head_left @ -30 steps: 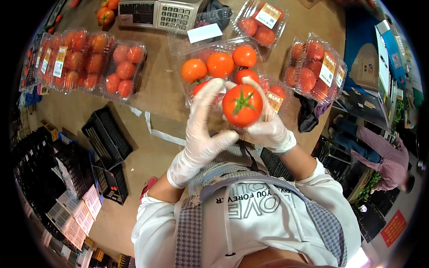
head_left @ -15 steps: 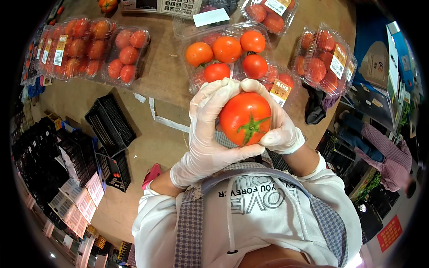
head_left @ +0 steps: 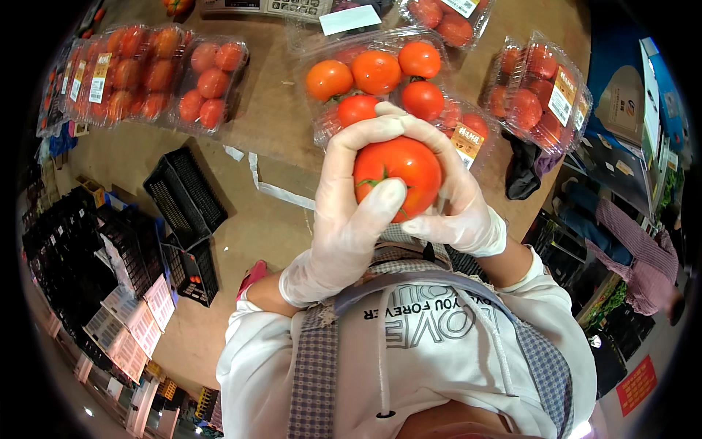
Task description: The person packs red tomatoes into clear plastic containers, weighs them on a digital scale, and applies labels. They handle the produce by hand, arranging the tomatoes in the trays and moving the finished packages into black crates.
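In front of me my left hand, in a whitish translucent glove, wraps the left side of a large red tomato, its thumb lying across the front near the green stem. My right hand, gloved the same way, cups the tomato's right side. Fingers of both hands curl over its top. Just beyond them lies an open clear plastic punnet holding several tomatoes. A labelled pack of tomatoes lies to its right, partly behind my right hand.
Packed tomatoes stand at left, right and back of the table. A scale and white card are at the back. Black crates sit below left. Another person is at far right.
The tomato has turned, moving its green stem from the centre toward the lower left. My left thumb has moved up onto its face, and both hands' fingers have closed over its top.
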Tool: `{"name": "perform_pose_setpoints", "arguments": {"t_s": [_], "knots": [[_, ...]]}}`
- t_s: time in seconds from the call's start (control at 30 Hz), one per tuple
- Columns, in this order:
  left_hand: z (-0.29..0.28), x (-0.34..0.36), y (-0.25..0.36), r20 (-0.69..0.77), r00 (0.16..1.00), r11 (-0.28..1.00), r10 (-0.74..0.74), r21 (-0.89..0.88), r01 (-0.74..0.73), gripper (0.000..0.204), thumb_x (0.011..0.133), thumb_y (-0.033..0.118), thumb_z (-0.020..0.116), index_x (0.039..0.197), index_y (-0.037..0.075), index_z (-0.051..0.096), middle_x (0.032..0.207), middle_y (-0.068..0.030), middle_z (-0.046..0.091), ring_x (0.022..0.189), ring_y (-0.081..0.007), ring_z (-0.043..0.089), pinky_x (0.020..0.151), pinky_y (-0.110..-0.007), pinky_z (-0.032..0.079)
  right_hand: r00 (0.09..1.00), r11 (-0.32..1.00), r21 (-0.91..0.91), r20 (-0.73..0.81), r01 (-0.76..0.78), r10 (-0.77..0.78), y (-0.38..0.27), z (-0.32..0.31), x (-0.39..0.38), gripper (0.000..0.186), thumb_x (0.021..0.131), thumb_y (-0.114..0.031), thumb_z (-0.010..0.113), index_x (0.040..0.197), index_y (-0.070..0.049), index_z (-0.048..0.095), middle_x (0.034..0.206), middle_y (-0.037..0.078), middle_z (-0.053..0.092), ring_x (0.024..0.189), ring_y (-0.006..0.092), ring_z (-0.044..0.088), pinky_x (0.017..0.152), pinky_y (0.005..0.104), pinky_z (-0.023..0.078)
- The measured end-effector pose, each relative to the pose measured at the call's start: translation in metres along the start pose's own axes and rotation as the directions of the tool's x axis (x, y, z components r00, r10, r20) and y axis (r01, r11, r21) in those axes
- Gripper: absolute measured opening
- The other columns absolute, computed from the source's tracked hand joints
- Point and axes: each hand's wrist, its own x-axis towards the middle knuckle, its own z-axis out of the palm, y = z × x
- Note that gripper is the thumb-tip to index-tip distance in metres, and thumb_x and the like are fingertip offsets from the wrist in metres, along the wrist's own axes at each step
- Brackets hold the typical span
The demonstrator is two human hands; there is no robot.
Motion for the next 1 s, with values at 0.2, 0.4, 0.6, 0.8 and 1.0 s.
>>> {"name": "perform_pose_setpoints", "arguments": {"t_s": [0.2,0.4,0.6,0.8,1.0], "knots": [[-0.004,-0.005,0.008,0.192,0.981,0.974,0.041,0.211,-0.082,0.061,0.078,0.007,0.059,0.132,0.0,0.033,0.133,-0.0154,0.035,0.123,-0.0234,0.039,0.104,-0.036,0.031,0.994,0.995,-0.073,0.094,0.063,-0.056,-0.005,-0.005,-0.001,0.087,0.073,-0.001,0.07,0.143,-0.001,0.019,0.152,0.009,0.013,0.138,0.0209,0.021,0.111,0.037,0.023],[-0.006,-0.005,0.011,0.24,0.971,0.997,0.014,0.07,-0.032,0.064,0.078,0.01,0.057,0.135,-0.002,0.029,0.136,-0.015,0.031,0.128,-0.024,0.034,0.106,-0.037,0.028,1.0,1.0,0.01,0.023,0.018,-0.019,-0.007,-0.001,-0.001,0.09,0.072,-0.004,0.072,0.143,-0.001,0.018,0.151,0.007,0.015,0.137,0.0205,0.024,0.111,0.0361,0.024],[0.002,-0.004,0.017,0.105,0.993,0.998,-0.046,-0.031,0.049,0.065,0.077,0.012,0.057,0.135,0.0,0.03,0.136,-0.0137,0.033,0.128,-0.0224,0.034,0.106,-0.037,0.029,0.999,0.989,-0.144,0.016,0.037,-0.035,-0.009,0.007,0.004,0.091,0.075,-0.006,0.071,0.145,-0.001,0.013,0.15,0.009,0.016,0.137,0.0207,0.024,0.11,0.0356,0.025],[-0.005,0.001,0.018,0.078,0.979,0.946,-0.189,-0.254,0.203,0.063,0.077,0.012,0.058,0.135,0.002,0.033,0.135,-0.0114,0.036,0.124,-0.0215,0.038,0.105,-0.036,0.031,0.995,0.786,-0.618,-0.083,-0.013,-0.049,-0.019,0.018,0.0,0.091,0.078,-0.025,0.073,0.143,0.002,0.016,0.145,0.017,0.029,0.133,0.0255,0.032,0.105,0.0343,0.033],[-0.008,-0.002,0.017,0.089,0.983,0.985,-0.162,-0.045,0.167,0.065,0.08,0.021,0.061,0.135,0.002,0.032,0.133,-0.012,0.036,0.124,-0.0209,0.037,0.105,-0.035,0.03,0.983,0.356,-0.931,0.014,0.078,-0.181,-0.029,0.022,0.004,0.084,0.07,-0.028,0.077,0.137,0.001,0.035,0.134,0.021,0.043,0.119,0.0331,0.049,0.094,0.0357,0.045]]}}
